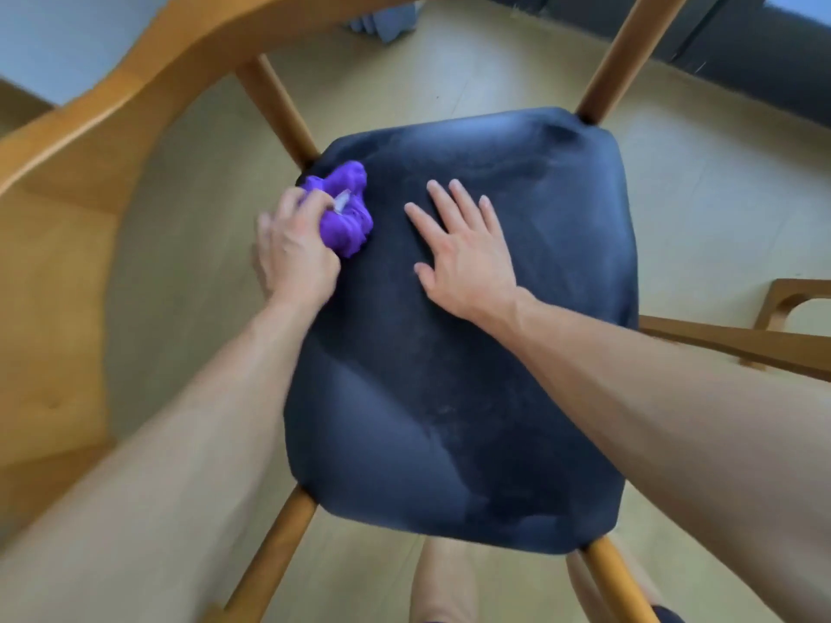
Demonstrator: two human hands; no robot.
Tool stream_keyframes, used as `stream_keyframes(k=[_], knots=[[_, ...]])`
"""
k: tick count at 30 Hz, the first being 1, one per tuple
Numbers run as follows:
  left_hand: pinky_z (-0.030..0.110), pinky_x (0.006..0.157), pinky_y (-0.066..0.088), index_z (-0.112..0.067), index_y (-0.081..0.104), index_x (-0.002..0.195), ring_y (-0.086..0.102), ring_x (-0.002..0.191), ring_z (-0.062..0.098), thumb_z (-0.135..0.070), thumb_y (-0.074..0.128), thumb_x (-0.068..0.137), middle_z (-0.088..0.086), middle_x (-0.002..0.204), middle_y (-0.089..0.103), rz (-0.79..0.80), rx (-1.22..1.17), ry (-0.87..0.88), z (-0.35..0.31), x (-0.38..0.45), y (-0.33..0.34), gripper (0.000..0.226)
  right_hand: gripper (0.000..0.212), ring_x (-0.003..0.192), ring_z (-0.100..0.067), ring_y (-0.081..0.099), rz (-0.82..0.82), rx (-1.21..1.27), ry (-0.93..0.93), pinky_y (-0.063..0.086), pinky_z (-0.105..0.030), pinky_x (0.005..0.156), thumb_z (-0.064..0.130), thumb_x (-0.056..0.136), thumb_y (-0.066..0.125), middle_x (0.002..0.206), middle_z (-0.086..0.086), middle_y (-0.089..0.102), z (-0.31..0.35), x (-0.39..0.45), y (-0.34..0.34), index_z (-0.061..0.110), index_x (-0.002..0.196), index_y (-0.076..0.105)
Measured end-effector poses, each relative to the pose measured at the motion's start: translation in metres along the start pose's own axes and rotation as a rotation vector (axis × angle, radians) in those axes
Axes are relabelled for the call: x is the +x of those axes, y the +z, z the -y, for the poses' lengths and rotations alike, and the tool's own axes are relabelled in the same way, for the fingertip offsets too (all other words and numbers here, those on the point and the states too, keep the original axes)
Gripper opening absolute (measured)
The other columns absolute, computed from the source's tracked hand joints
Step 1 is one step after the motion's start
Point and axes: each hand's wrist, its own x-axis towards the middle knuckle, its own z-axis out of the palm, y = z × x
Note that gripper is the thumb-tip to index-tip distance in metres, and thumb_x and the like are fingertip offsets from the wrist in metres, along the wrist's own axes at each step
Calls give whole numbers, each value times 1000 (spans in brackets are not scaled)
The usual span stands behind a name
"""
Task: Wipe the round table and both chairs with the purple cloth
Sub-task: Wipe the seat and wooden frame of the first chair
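Wiping the chair seat [472, 353].
The left hand [292, 249] squeezes the purple cloth [344, 213] at the far left corner; the right hand [463, 254] lies flat, fingers straight, steadying. Best rub every corner.

- We gripped the bunched purple cloth [344, 212] in our left hand [294, 249] at the far-left corner of the chair's dark blue seat [472, 397].
- Our right hand [463, 245] lay flat on the seat, fingers spread, just beside the cloth.
- Wooden legs [274, 546] splayed over the pale floor [701, 195].
- A curved wooden rail [148, 78] arced at upper left.
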Motion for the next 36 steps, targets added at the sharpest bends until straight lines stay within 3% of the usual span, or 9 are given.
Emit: stream_keyframes(k=[4, 7, 9, 12, 20, 24, 28, 32, 36], knots=[[46, 72, 48, -25, 58, 103, 47, 102, 33, -3, 58, 75, -1, 125, 50, 83, 49, 68, -9, -83, 3, 35, 76, 153, -28, -4, 9, 23, 76, 3, -53, 122, 37, 88, 50, 166, -6, 3, 13, 2, -1, 25, 156, 18], [46, 65, 46, -23, 56, 105, 47, 100, 34, -3, 58, 74, 4, 120, 50, 153, 121, 250, 11, -67, -6, 36, 75, 152, -30, -7, 14, 29, 105, 1, -55, 121, 33, 87, 47, 166, -8, 1, 18, 2, 1, 23, 156, 18], [50, 72, 47, -22, 53, 111, 46, 104, 38, 1, 52, 75, 8, 122, 48, 116, 137, 133, 32, -35, -11, 42, 75, 152, -31, -7, 10, 19, 105, 1, -55, 121, 33, 87, 46, 166, -8, 1, 17, 2, 2, 23, 156, 17], [52, 86, 47, -19, 47, 130, 46, 113, 42, 7, 47, 76, 12, 129, 46, 120, 5, -222, 46, -23, -11, 60, 75, 152, -32, -6, -5, 7, 91, 1, -56, 121, 33, 87, 46, 166, -9, 1, 15, 3, 6, 23, 155, 17], [44, 73, 39, -22, 43, 127, 46, 107, 43, -3, 62, 80, 13, 127, 38, 217, 104, -561, 6, -143, 6, 54, 75, 152, -32, -8, 43, 7, 57, 2, -55, 121, 38, 94, 52, 166, -8, -3, 7, 2, -5, 24, 156, 13], [43, 71, 45, -27, 41, 116, 47, 99, 39, -7, 60, 79, 8, 115, 33, 337, 72, -513, -25, -175, 6, 46, 74, 152, -32, -9, 63, 9, 41, 1, -55, 121, 37, 96, 51, 166, -9, -4, 10, 2, -5, 24, 157, 11], [42, 76, 48, -27, 43, 130, 51, 98, 36, -9, 59, 79, 7, 115, 36, 361, 61, -380, -18, -179, -3, 57, 76, 152, -30, -11, 75, 14, 25, 1, -54, 122, 38, 97, 52, 166, -7, -6, 6, 3, -4, 25, 158, 8], [50, 83, 48, -19, 48, 127, 51, 102, 46, -6, 60, 79, 17, 117, 40, 246, 116, -496, 42, -138, -15, 51, 76, 152, -30, -11, 89, 1, -3, 1, -54, 122, 39, 97, 51, 166, -7, -8, 1, 3, -4, 26, 158, 7], [50, 89, 47, -16, 48, 127, 51, 108, 49, -8, 60, 84, 20, 126, 40, 315, 112, -650, 49, -135, -8, 45, 77, 152, -30, -12, 104, 20, 1, 1, -54, 122, 38, 97, 52, 166, -7, -7, 2, 6, -3, 26, 158, 8]])
